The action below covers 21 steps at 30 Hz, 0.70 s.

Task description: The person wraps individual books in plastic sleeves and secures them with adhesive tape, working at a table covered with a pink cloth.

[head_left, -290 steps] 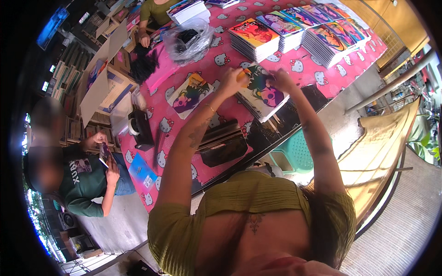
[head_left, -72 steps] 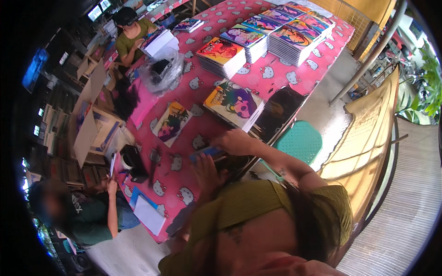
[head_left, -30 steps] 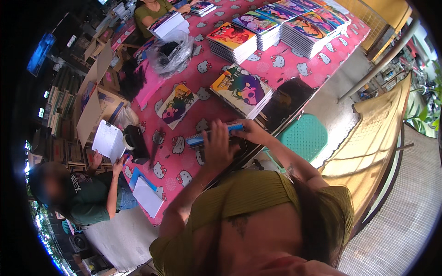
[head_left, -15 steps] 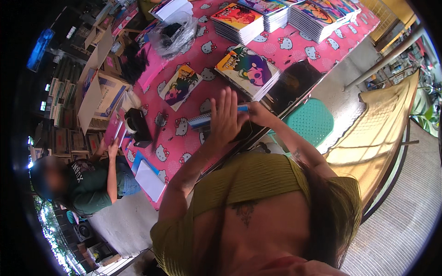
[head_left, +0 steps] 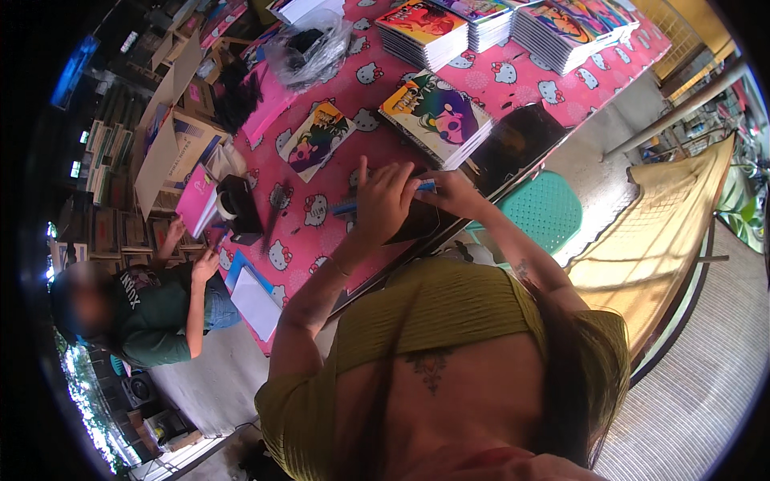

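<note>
Over the near edge of the table, a spiral notebook [head_left: 345, 208] with a blue edge is tilted on its side, mostly hidden behind my hands. My left hand [head_left: 383, 202] wraps over its middle, fingers bent. At its right end, my right hand [head_left: 451, 195] grips it with curled fingers. A thin wire hangs below my right hand. Just beyond lies a stack of colourful notebooks [head_left: 437, 116], and left of that a single notebook [head_left: 317, 143] lies flat. A dark board [head_left: 517, 144] sits right of the stack.
Tall notebook stacks [head_left: 421, 36] stand at the far side of the pink patterned table [head_left: 369, 72]. A plastic bag [head_left: 309, 52] and a black tape dispenser [head_left: 238, 208] are on the left. Across there, a co-worker [head_left: 160, 313] handles a pink notebook [head_left: 196, 200]. A green stool [head_left: 539, 210] stands right.
My left hand has gone from flat, upright fingers to fingers bent over the notebook. My right hand has shifted slightly. The co-worker's hands have moved apart, and the pink notebook's cover now faces up.
</note>
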Available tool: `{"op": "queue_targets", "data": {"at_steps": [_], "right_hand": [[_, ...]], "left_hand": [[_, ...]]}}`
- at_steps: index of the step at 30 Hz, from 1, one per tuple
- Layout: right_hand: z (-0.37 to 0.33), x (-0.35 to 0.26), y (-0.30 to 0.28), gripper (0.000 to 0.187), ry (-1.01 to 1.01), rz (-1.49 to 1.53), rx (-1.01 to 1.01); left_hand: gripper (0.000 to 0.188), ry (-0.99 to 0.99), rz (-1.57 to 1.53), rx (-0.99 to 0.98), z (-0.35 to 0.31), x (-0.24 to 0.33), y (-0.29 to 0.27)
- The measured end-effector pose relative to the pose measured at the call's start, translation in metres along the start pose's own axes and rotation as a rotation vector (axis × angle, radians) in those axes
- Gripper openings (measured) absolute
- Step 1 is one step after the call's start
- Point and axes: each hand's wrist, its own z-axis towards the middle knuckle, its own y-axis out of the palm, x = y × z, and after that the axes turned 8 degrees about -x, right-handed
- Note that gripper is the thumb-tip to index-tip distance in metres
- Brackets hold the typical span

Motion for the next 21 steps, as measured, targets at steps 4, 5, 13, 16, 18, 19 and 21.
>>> {"op": "queue_targets", "data": {"at_steps": [4, 5, 13, 16, 18, 19, 21], "right_hand": [[-0.004, -0.004, -0.027, 0.029, 0.063, 0.266, -0.081], [-0.003, -0.004, -0.034, 0.024, 0.079, 0.219, -0.063], [0.001, -0.015, -0.049, 0.023, 0.237, 0.137, -0.168], [0.0, -0.008, -0.047, 0.022, 0.182, 0.206, -0.164], [0.001, -0.007, -0.048, 0.021, 0.156, 0.308, -0.161], [0.003, -0.004, -0.049, 0.02, 0.151, 0.316, -0.175], [0.008, -0.001, -0.05, 0.018, 0.137, 0.333, -0.206]], "left_hand": [[0.015, 0.04, -0.044, 0.077, 0.002, 0.001, 0.002], [0.015, 0.031, -0.045, 0.089, 0.002, 0.0, 0.003], [0.017, -0.021, -0.063, 0.032, 0.008, 0.005, 0.003], [0.02, -0.043, -0.106, 0.067, 0.009, 0.013, -0.002], [0.019, -0.032, -0.063, 0.052, 0.006, 0.007, -0.002], [0.019, -0.026, -0.042, 0.045, 0.004, 0.005, -0.002], [0.018, -0.013, -0.069, 0.009, 0.005, 0.004, -0.001]]}}
